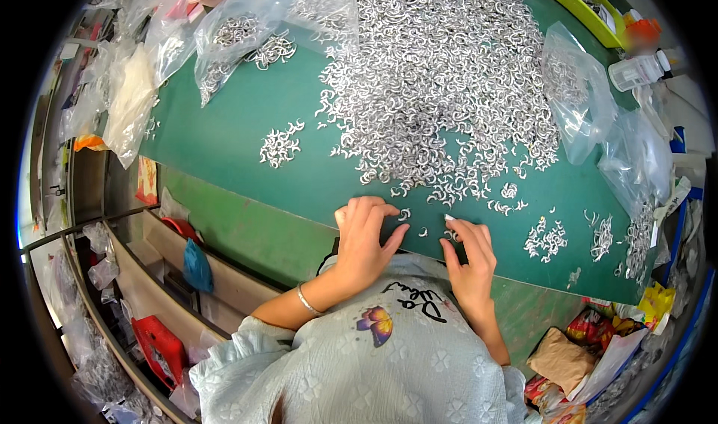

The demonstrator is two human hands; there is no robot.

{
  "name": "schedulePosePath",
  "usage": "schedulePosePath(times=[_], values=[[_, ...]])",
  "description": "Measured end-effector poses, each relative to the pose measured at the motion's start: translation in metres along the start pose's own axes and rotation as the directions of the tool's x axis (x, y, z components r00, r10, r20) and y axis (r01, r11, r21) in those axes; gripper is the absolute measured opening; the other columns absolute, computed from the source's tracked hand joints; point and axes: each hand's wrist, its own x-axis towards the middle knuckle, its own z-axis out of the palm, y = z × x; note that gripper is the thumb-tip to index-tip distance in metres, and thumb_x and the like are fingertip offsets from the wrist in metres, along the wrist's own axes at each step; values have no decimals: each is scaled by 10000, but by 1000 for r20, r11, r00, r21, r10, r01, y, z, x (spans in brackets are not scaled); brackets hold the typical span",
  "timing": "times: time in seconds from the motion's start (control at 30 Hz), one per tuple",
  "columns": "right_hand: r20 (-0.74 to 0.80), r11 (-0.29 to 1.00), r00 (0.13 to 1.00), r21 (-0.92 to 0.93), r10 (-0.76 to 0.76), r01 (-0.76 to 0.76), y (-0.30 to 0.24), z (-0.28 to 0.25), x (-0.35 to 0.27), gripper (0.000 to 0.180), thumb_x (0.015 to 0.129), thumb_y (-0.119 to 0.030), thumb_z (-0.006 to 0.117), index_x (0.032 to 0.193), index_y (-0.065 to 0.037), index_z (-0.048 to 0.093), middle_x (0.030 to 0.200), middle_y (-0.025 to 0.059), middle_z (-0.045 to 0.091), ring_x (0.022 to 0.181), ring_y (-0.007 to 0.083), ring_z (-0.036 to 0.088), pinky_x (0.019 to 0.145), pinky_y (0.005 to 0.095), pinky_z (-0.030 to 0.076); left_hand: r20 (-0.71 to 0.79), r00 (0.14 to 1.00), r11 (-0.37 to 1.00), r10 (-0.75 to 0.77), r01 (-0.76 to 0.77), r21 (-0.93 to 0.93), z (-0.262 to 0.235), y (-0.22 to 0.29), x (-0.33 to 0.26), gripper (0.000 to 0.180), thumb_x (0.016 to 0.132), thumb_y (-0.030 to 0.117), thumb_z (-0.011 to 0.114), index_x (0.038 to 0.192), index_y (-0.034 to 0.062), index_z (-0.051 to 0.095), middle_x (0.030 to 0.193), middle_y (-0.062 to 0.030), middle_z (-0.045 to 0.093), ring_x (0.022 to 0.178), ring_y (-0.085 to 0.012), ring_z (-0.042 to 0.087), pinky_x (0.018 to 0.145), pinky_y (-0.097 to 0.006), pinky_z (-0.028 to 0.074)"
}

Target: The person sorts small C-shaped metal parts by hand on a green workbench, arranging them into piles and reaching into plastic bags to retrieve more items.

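Observation:
A large heap of small silvery crescent-shaped metal pieces point(441, 72) covers the far middle of the green tabletop point(224, 170). My left hand point(364, 237) is at the table's near edge, thumb and forefinger apart. Beside its fingertips lies one curved metal piece point(404, 214). My right hand point(473, 258) is opposite, its thumb and forefinger parted around a couple of small curved pieces point(451, 235); they seem to lie on the table, though the fingers partly cover them. Another tiny piece point(423, 232) sits between the two hands.
Small piles of pieces lie at left point(280, 146) and right point(546, 238). Clear plastic bags point(580, 102) flank the heap. A yellow-green tray point(583, 9) and a white bottle point(639, 70) stand at the far right. Bins with beige dividers point(164, 274) are at lower left.

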Motion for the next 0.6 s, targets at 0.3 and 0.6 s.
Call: schedulePosePath(times=[0.3,0.6], values=[[17,999,1000,34,-14,14,-1,6,3,370,753,98,709,1110,18,653,1003,158,654,865,324,599,752,388,498,52,997,999,52,-52,-5,1,-3,-1,222,731,70,800,890,88,646,936,-53,534,905,-248,507,809,-368,329],[53,997,999,72,-13,9,-2,8,2,398,764,78,718,1148,14,630,1050,169,639,908,346,600,802,396,499,77,984,972,158,-141,-190,0,-16,-5,247,714,63,809,901,72,647,948,-64,576,898,-255,540,802,-370,357]])
